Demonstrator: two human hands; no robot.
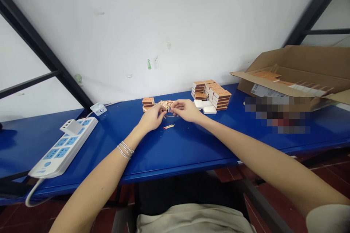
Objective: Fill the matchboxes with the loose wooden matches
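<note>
My left hand (152,117) and my right hand (186,110) meet over a small heap of matches (165,104) on the blue table (175,149). Both hands have their fingers pinched together at the heap, gripping matches. A few loose matches (168,126) lie on the table just in front of my hands. A short stack of orange matchboxes (148,102) stands just behind my left hand. White inner trays (205,106) lie to the right of my right hand, beside a larger pile of orange matchboxes (212,93).
A white and blue power strip (64,146) lies at the left, with a small white adapter (98,109) behind it. An open cardboard box (295,76) sits at the right rear. A white wall rises behind the table, and black metal struts slant at both sides.
</note>
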